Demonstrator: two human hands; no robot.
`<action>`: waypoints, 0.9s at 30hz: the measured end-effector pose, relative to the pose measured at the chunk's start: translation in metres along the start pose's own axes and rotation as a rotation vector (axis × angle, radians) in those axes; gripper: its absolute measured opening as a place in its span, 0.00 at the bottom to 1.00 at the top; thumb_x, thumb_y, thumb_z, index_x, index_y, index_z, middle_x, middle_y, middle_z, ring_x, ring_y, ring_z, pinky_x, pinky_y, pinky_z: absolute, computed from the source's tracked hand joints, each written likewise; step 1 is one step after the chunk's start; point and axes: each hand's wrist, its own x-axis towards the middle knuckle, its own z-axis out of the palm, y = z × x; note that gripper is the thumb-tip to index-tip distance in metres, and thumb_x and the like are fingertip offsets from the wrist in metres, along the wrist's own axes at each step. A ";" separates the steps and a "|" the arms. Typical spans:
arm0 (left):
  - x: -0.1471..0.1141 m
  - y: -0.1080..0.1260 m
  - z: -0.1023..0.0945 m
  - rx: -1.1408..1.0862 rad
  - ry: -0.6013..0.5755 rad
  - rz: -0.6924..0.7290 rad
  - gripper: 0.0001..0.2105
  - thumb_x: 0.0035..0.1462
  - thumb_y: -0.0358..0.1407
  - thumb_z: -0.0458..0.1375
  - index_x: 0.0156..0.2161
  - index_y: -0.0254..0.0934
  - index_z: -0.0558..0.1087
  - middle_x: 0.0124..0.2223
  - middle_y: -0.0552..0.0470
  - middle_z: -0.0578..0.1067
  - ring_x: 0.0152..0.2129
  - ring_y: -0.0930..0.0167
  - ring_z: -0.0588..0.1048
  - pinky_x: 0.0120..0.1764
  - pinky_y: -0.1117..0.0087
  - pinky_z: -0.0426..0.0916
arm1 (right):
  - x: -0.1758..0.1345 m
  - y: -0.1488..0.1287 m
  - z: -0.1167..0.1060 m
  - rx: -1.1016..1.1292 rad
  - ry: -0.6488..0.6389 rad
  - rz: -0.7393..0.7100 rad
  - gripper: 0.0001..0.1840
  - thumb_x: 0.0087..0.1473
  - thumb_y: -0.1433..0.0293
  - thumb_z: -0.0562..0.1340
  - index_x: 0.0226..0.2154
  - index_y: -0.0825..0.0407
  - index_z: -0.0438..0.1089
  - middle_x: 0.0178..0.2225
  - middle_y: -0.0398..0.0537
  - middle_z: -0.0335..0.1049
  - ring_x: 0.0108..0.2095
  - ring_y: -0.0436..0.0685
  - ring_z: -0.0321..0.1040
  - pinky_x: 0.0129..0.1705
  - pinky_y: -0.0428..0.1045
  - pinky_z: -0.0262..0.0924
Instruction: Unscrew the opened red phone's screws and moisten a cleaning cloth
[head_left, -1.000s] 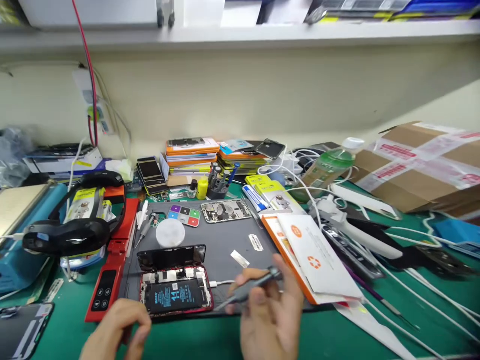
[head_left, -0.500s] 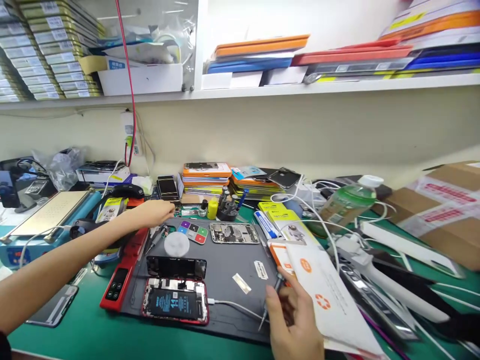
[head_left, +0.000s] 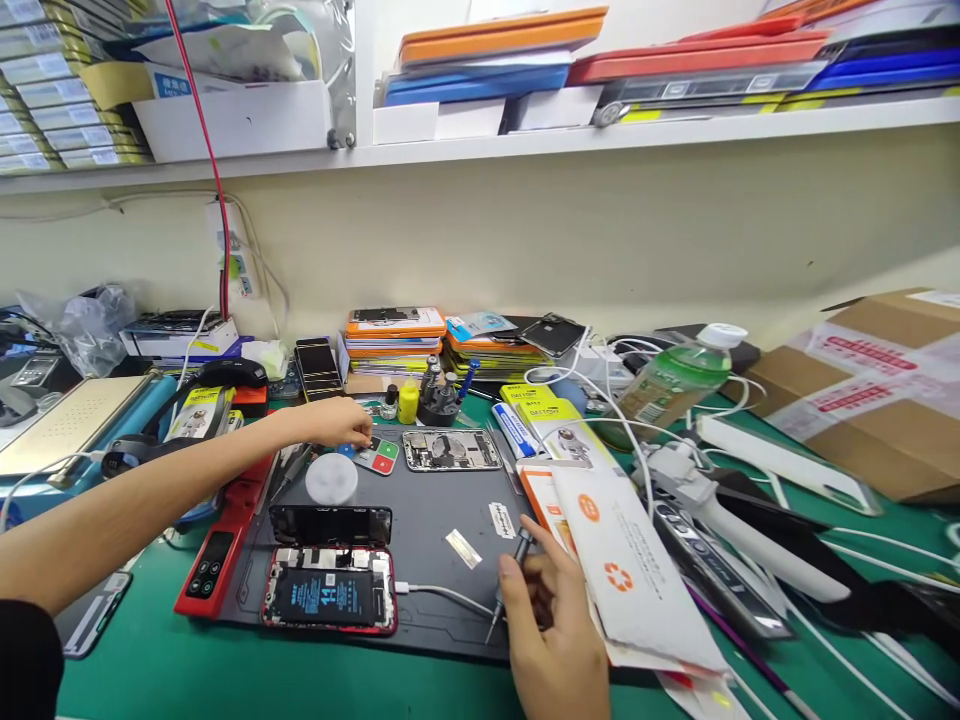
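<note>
Closed around the slim grey screwdriver (head_left: 520, 550), the right hand (head_left: 559, 610) pinches its handle between thumb and fingers, the thin shaft slanting down towards the mat's near edge; the left hand (head_left: 336, 424) is bunched with its fingers turned down, and whether they have hold of anything cannot be told from here. Half a second ago the left hand was just beyond the coloured card (head_left: 384, 457); now it covers the card's left part, while the opened phone (head_left: 330, 590) lies untouched, which suggests a pause in direct work on it. Largest is the green bench (head_left: 255, 680), smooth and matt; upon it lies the dark grey work mat (head_left: 442, 500), faintly line-marked. Right of this, a crumpled white paper envelope (head_left: 622, 560) overlaps an orange one. On the mat's near left part sits the phone, a red-rimmed rectangle, its glossy black screen (head_left: 330, 524) tilted up along the far side. Beyond stands a round, milky-white disc (head_left: 331, 480). Smallest are a flat pale strip (head_left: 463, 549) and a perforated metallic piece (head_left: 501, 521), well apart from the phone.
</note>
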 end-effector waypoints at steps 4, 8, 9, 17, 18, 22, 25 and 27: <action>0.002 0.010 -0.004 0.029 0.005 -0.001 0.17 0.75 0.46 0.65 0.57 0.35 0.78 0.53 0.46 0.81 0.46 0.65 0.82 0.51 0.57 0.83 | -0.001 -0.009 0.003 0.001 0.014 -0.029 0.42 0.71 0.39 0.60 0.69 0.54 0.68 0.36 0.47 0.71 0.34 0.59 0.70 0.38 0.53 0.68; -0.004 0.020 -0.017 0.061 0.071 -0.072 0.16 0.74 0.45 0.66 0.56 0.35 0.78 0.53 0.46 0.81 0.46 0.65 0.82 0.51 0.57 0.83 | 0.001 -0.013 0.000 -0.062 0.005 -0.066 0.41 0.74 0.40 0.57 0.70 0.55 0.67 0.35 0.45 0.69 0.32 0.58 0.68 0.37 0.53 0.67; -0.010 0.024 -0.021 0.069 0.106 -0.100 0.16 0.74 0.46 0.66 0.56 0.35 0.78 0.53 0.46 0.81 0.46 0.65 0.82 0.51 0.57 0.83 | 0.003 -0.013 -0.003 -0.092 -0.003 -0.077 0.42 0.74 0.40 0.55 0.71 0.55 0.66 0.35 0.45 0.69 0.32 0.57 0.68 0.37 0.53 0.67; -0.114 0.075 -0.012 0.091 0.395 -0.288 0.20 0.80 0.51 0.53 0.51 0.36 0.77 0.48 0.44 0.82 0.47 0.59 0.80 0.57 0.53 0.74 | 0.045 -0.005 -0.028 -0.460 -0.231 -0.269 0.36 0.71 0.41 0.56 0.66 0.46 0.75 0.44 0.53 0.78 0.44 0.67 0.74 0.44 0.59 0.66; -0.125 0.079 -0.005 0.084 0.397 -0.303 0.21 0.79 0.52 0.51 0.51 0.37 0.77 0.47 0.44 0.82 0.48 0.57 0.80 0.56 0.53 0.73 | 0.048 -0.003 -0.028 -0.497 -0.255 -0.297 0.35 0.71 0.42 0.54 0.64 0.46 0.77 0.46 0.55 0.78 0.47 0.70 0.74 0.45 0.60 0.66; -0.150 0.079 0.022 0.011 0.372 -0.345 0.25 0.78 0.56 0.47 0.52 0.37 0.76 0.47 0.42 0.82 0.47 0.54 0.80 0.51 0.56 0.71 | 0.048 -0.001 -0.024 -0.599 -0.278 -0.384 0.34 0.74 0.46 0.51 0.59 0.50 0.79 0.45 0.60 0.77 0.48 0.73 0.73 0.47 0.63 0.66; -0.153 0.073 0.037 -0.069 0.316 -0.328 0.28 0.78 0.58 0.45 0.47 0.39 0.77 0.45 0.45 0.83 0.42 0.58 0.81 0.46 0.61 0.70 | 0.042 -0.007 -0.021 -0.595 -0.235 -0.436 0.34 0.76 0.47 0.51 0.60 0.53 0.78 0.49 0.63 0.76 0.50 0.75 0.73 0.53 0.68 0.67; -0.153 0.068 0.044 -0.110 0.278 -0.303 0.29 0.78 0.60 0.45 0.45 0.40 0.79 0.45 0.46 0.85 0.42 0.58 0.82 0.44 0.62 0.70 | 0.036 -0.014 -0.019 -0.542 -0.217 -0.467 0.31 0.77 0.48 0.53 0.62 0.52 0.77 0.53 0.63 0.76 0.54 0.74 0.73 0.59 0.68 0.67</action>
